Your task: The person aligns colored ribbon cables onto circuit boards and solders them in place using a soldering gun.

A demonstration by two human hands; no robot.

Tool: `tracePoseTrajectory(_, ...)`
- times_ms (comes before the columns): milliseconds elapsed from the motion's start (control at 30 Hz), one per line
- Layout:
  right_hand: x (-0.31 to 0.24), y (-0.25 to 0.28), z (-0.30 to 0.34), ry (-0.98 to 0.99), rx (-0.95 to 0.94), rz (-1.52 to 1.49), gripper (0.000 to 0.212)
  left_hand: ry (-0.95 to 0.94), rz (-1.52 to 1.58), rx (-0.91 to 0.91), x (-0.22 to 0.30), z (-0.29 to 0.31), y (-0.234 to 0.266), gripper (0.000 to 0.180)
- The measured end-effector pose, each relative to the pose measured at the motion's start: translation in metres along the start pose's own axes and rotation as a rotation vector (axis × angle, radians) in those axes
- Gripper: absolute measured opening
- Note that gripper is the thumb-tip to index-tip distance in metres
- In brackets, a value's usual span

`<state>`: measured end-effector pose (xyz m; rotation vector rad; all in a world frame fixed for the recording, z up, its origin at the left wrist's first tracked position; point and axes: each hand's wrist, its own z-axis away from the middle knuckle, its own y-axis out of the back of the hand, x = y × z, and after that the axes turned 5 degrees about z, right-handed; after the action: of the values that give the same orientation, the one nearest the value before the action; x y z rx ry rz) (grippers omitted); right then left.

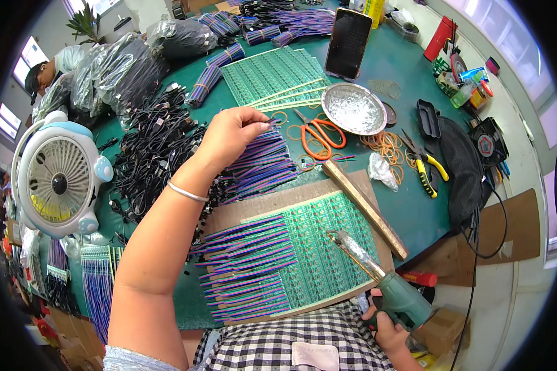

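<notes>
My right hand [387, 324] is wrapped round the grip of a green soldering gun [405, 302], whose metal tip points up-left over a panel of small green circuit boards [334, 247]. Several rows of coloured ribbon wires [247, 256] lie across the panel's left part. Beyond it, my left hand [232, 136] pinches at the end of a coloured wire on a pile of loose wires [263, 161]; the fingertips partly hide what they hold. A brown backing board [229, 216] lies under the panel, and a wooden bar [365, 210] rests along its right side.
A metal dish [354, 109], orange scissors [322, 137], yellow-black pliers [428, 170] and a phone [348, 44] stand or lie toward the right back. Black cables [158, 148] heap up at left beside a fan [59, 176]. Another person [49, 71] is at far left.
</notes>
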<state>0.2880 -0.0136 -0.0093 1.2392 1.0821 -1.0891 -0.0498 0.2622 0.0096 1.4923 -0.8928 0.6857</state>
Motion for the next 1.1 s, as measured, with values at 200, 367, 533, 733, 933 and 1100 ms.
tracePoseTrajectory(200, -0.002, -0.004, -0.002, -0.037, 0.054, -0.065, 0.051, -0.219, 0.587, 0.165, 0.043, 0.046, -0.010, 0.013)
tracePoseTrajectory(367, -0.002, -0.004, -0.004, -0.054, 0.056, -0.051, 0.050, -0.122, 0.898, 0.174, 0.025, 0.101, -0.033, 0.020)
tracePoseTrajectory(533, -0.003, -0.005, -0.004, -0.046, 0.059, -0.044, 0.049, 0.102, 0.943, 0.061, 0.018, 0.112, -0.041, 0.025)
tracePoseTrajectory(733, -0.005, -0.007, -0.001, -0.038, 0.067, -0.174, 0.049, 0.149, 0.943, 0.024, 0.033, 0.108, -0.023, 0.020)
tracePoseTrajectory(933, -0.018, 0.014, 0.013, -0.228, -0.009, -0.125, 0.051, -0.070, 0.199, -0.234, 0.074, 0.141, -0.010, 0.014)
tracePoseTrajectory(1100, -0.013, 0.043, 0.046, -0.512, -0.190, 0.130, 0.061, -0.415, -0.210, -0.307, 0.064, 0.183, -0.026, 0.028)
